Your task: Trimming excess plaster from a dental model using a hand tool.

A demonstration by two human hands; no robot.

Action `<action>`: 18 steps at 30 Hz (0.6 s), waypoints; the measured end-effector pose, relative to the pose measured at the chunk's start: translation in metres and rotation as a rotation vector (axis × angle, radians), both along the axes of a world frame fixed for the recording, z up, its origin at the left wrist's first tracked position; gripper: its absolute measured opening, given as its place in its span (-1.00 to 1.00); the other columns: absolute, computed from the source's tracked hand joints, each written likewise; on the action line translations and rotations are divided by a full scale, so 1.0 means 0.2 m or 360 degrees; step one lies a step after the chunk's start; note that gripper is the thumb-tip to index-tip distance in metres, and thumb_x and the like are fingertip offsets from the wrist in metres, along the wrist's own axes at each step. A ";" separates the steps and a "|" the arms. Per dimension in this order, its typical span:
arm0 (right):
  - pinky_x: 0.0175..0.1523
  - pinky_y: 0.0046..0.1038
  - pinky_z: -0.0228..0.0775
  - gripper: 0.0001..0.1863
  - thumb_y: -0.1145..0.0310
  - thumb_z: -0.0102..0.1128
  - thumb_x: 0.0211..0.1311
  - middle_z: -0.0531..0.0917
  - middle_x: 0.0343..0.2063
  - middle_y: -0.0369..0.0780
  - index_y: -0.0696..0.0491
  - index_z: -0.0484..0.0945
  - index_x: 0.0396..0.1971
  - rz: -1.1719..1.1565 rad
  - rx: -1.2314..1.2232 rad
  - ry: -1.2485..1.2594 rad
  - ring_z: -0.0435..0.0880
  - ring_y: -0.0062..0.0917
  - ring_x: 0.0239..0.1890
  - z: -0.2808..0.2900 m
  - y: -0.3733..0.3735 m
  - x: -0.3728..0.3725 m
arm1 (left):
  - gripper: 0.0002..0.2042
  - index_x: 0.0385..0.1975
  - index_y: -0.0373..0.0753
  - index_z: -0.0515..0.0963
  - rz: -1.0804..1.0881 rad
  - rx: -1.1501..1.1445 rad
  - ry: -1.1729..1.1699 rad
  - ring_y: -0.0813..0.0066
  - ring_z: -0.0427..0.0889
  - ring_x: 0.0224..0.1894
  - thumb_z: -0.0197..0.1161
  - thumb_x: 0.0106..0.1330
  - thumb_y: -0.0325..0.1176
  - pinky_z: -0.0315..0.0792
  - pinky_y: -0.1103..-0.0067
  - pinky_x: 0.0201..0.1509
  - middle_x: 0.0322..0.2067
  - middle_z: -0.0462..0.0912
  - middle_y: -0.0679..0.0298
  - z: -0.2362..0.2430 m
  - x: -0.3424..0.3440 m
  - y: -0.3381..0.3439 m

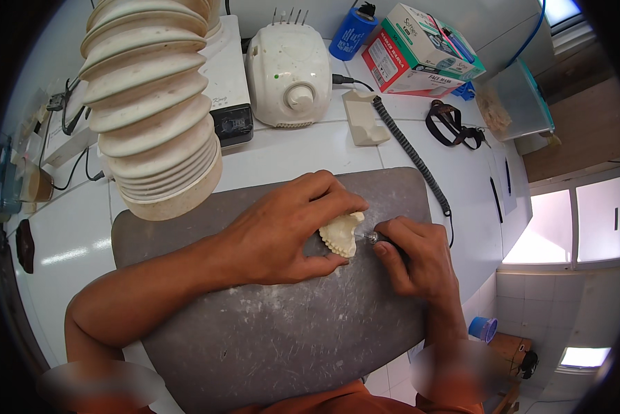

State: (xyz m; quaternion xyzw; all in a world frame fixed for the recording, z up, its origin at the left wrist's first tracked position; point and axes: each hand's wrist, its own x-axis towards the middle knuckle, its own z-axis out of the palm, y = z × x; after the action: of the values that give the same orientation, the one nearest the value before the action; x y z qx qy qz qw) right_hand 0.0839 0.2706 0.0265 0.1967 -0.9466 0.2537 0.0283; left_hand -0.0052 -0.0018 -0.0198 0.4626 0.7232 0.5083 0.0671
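Note:
My left hand [275,228] grips a cream-coloured dental cast [337,238] between thumb and fingers, its row of teeth towards the lower left. Closed around a rotary handpiece, my right hand [419,254] is just right of the cast. Only the metal nose of the handpiece [372,237] shows; the rest is covered by my fingers. Its thin tip points left at the cast's inner edge, and I cannot tell whether it touches. Both hands are over a grey, scratched board [255,345] with whitish dust on it.
A ribbed suction hose [151,103] hangs at the upper left, close to my left forearm. Behind stand a white control unit [289,76] with a knob, a handpiece rest [365,119] and stacked boxes [420,55]. A coiled black cord [413,152] runs down towards my right hand.

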 end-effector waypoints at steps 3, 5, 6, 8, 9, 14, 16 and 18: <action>-0.36 -0.19 0.50 -0.84 0.31 0.48 0.43 0.69 -0.42 -0.14 0.08 0.75 -0.17 -0.0013 0.0023 0.0010 0.72 -0.12 -0.48 -0.01 -0.01 0.00 | -0.32 0.36 -0.20 0.64 -0.0007 -0.0009 -0.0054 0.09 0.73 0.20 0.72 0.18 -0.34 0.64 0.31 0.27 0.12 0.62 0.10 0.00 0.00 0.00; -0.37 -0.19 0.50 -0.84 0.31 0.48 0.43 0.69 -0.42 -0.14 0.07 0.75 -0.17 -0.0024 0.0036 0.0006 0.72 -0.12 -0.48 0.00 -0.01 0.00 | -0.31 0.36 -0.19 0.64 -0.0007 0.0005 -0.0057 0.10 0.73 0.20 0.72 0.18 -0.34 0.65 0.31 0.27 0.12 0.62 0.10 0.00 0.00 0.00; -0.37 -0.19 0.50 -0.84 0.31 0.48 0.43 0.68 -0.43 -0.14 0.07 0.75 -0.17 -0.0036 0.0048 0.0005 0.72 -0.12 -0.48 0.00 -0.01 0.00 | -0.31 0.37 -0.19 0.64 -0.0009 0.0017 -0.0057 0.10 0.73 0.19 0.72 0.18 -0.34 0.65 0.31 0.26 0.12 0.63 0.10 -0.01 0.00 0.00; -0.37 -0.19 0.50 -0.84 0.31 0.48 0.43 0.68 -0.43 -0.14 0.07 0.74 -0.17 -0.0043 0.0064 -0.0008 0.72 -0.12 -0.48 0.01 -0.02 0.00 | -0.31 0.37 -0.19 0.64 -0.0007 0.0014 -0.0063 0.10 0.74 0.20 0.73 0.18 -0.34 0.66 0.32 0.27 0.12 0.63 0.10 0.00 0.00 0.00; -0.37 -0.19 0.50 -0.84 0.30 0.48 0.43 0.67 -0.44 -0.14 0.07 0.74 -0.17 -0.0051 0.0082 -0.0020 0.71 -0.12 -0.48 0.01 -0.02 0.00 | -0.31 0.37 -0.19 0.64 -0.0007 0.0011 -0.0068 0.10 0.74 0.21 0.73 0.18 -0.33 0.66 0.32 0.28 0.13 0.63 0.10 0.00 0.00 0.00; -0.37 -0.19 0.49 -0.84 0.29 0.47 0.44 0.66 -0.44 -0.14 0.07 0.74 -0.18 -0.0057 0.0075 -0.0015 0.71 -0.11 -0.49 0.00 -0.02 0.00 | -0.30 0.38 -0.18 0.64 -0.0003 -0.0003 -0.0086 0.10 0.75 0.22 0.73 0.19 -0.32 0.66 0.31 0.30 0.14 0.64 0.10 0.00 0.00 0.00; -0.37 -0.19 0.49 -0.84 0.29 0.47 0.44 0.66 -0.44 -0.14 0.07 0.74 -0.18 -0.0056 0.0074 -0.0014 0.71 -0.11 -0.49 0.00 -0.02 0.00 | -0.30 0.38 -0.18 0.64 -0.0008 -0.0004 -0.0092 0.10 0.75 0.23 0.73 0.19 -0.32 0.66 0.31 0.30 0.15 0.65 0.10 0.00 0.00 0.00; -0.37 -0.19 0.49 -0.84 0.29 0.47 0.44 0.67 -0.44 -0.14 0.07 0.74 -0.18 -0.0049 0.0074 -0.0012 0.71 -0.11 -0.48 0.00 -0.02 0.00 | -0.30 0.38 -0.18 0.64 -0.0002 -0.0013 -0.0091 0.09 0.75 0.23 0.73 0.19 -0.32 0.66 0.31 0.30 0.15 0.65 0.09 0.00 0.00 0.00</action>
State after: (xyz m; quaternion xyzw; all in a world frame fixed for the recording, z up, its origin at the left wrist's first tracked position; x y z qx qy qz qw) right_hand 0.0841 0.2671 0.0265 0.1819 -0.9553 0.2319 0.0240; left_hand -0.0053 -0.0026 -0.0200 0.4480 0.7228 0.5184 0.0897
